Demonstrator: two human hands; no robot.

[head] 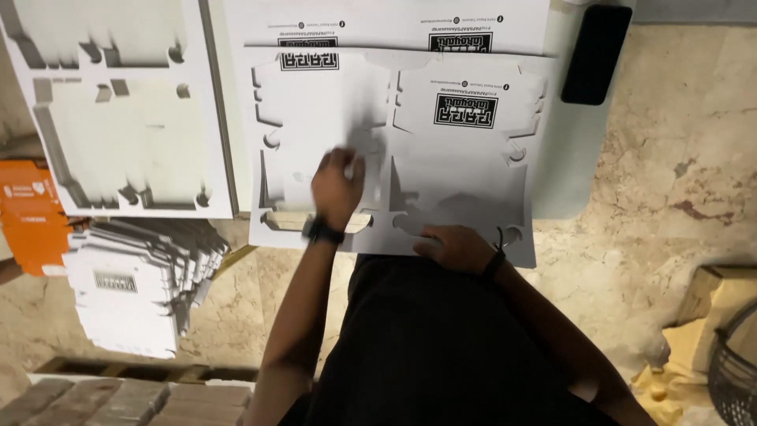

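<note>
Dim warm light from above, soft shadows under the hands point(337, 185), overall slightly blurred, corners darker.
</note>
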